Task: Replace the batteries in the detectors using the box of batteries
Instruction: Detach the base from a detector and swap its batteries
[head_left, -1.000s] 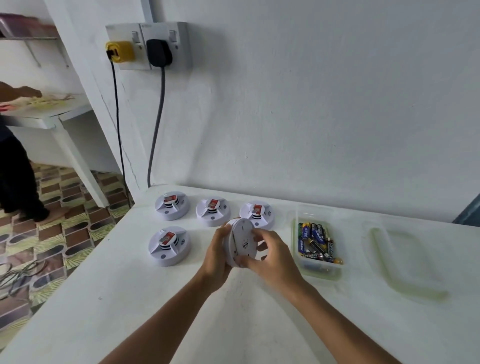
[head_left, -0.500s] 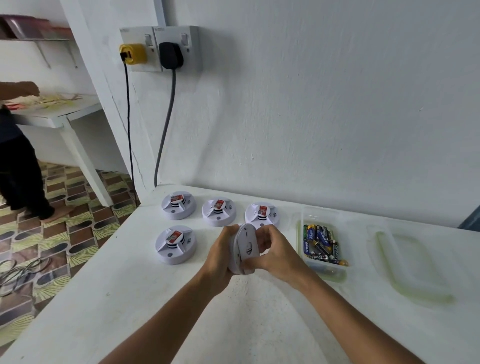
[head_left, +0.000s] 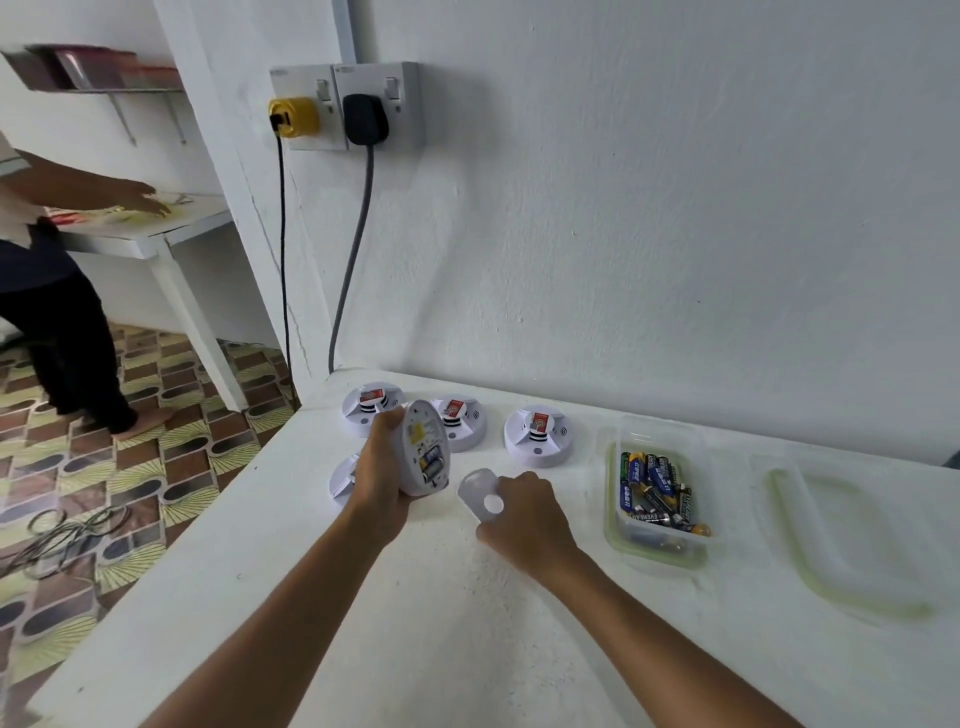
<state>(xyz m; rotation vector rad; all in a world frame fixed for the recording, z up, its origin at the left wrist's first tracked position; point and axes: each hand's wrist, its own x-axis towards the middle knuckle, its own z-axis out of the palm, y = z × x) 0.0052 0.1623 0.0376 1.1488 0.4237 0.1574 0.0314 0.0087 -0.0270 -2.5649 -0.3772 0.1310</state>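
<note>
Head view: left hand closed around rim of light, rigid detector, batteries exposed; right hand pinching thin back cover; battery box at 3 o'clock on desk.

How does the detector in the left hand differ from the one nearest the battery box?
The held detector is tilted up off the table, underside showing, cover off, batteries exposed. The detector by the battery box lies flat on the table, top up with a red label, untouched. Both are round and white.
</note>
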